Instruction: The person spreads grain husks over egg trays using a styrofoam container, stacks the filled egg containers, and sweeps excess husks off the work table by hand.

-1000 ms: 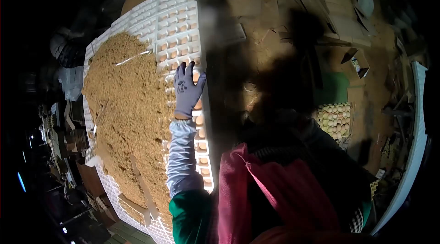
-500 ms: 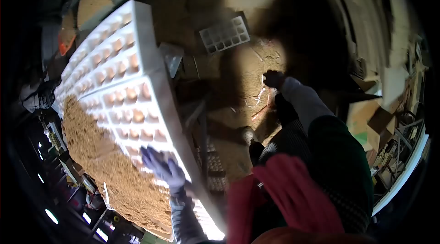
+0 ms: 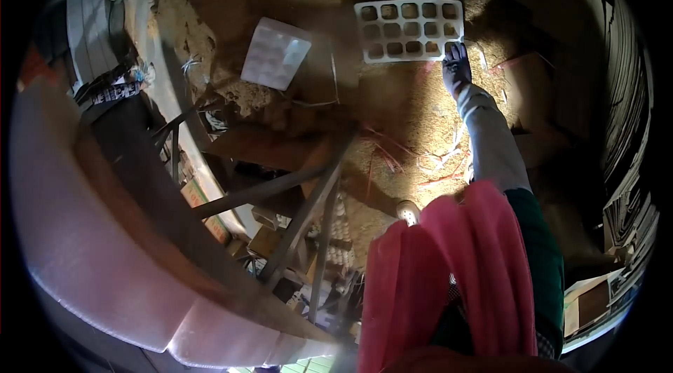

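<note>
The right arm (image 3: 497,148) extends forward and down, nearly straight. A light sleeve (image 3: 491,131) covers the forearm; green fabric (image 3: 543,250) covers the arm above it. The wrist (image 3: 463,90) aligns approximately with the forearm. The right hand (image 3: 457,71) is gloved, fingers (image 3: 457,55) directed forward; their degree of closure appears too small to confirm.

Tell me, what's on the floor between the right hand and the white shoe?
In the head view, thin reddish and whitish strips lie on the brightly lit, tan floor between the right hand and the white shoe.
</note>
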A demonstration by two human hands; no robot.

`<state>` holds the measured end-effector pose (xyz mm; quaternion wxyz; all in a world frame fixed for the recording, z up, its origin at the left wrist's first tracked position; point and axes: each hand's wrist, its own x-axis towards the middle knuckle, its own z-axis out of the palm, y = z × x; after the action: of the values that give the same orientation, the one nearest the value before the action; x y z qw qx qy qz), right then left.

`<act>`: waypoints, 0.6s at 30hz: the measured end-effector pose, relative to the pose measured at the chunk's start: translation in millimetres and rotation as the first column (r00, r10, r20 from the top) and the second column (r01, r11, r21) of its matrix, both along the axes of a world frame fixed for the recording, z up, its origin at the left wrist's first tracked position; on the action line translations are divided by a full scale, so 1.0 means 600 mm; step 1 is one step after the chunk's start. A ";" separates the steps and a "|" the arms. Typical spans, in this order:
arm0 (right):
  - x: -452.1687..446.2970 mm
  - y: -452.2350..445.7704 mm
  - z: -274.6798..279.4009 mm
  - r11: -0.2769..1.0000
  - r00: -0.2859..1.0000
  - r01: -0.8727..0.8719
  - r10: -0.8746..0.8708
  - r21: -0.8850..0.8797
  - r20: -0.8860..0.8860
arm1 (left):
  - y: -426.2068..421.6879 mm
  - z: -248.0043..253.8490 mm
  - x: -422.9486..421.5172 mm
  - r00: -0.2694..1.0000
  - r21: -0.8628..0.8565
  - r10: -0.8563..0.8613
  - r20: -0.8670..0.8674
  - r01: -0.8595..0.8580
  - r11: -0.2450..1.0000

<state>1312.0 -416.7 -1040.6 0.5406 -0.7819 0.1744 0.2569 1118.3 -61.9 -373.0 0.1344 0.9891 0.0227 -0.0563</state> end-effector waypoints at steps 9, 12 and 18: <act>-0.173 -0.063 0.417 0.852 0.822 -0.263 0.443 -0.452 0.357 | -0.001 0.043 -0.061 0.988 -0.022 -0.069 0.138 0.072 0.997; -0.265 -0.104 0.537 0.857 0.907 -0.084 0.277 -0.509 0.317 | -0.036 0.082 -0.019 0.988 -0.027 0.013 0.154 -0.009 1.000; -0.310 -0.236 0.856 0.665 0.624 -0.008 0.587 -0.747 0.516 | -0.032 0.132 -0.027 0.952 -0.126 0.010 0.305 0.030 0.992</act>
<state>1125.7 -558.5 -527.0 0.1801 -0.9747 -0.1166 -0.0630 1102.1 -81.2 -294.1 0.1999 0.9752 -0.0068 0.0949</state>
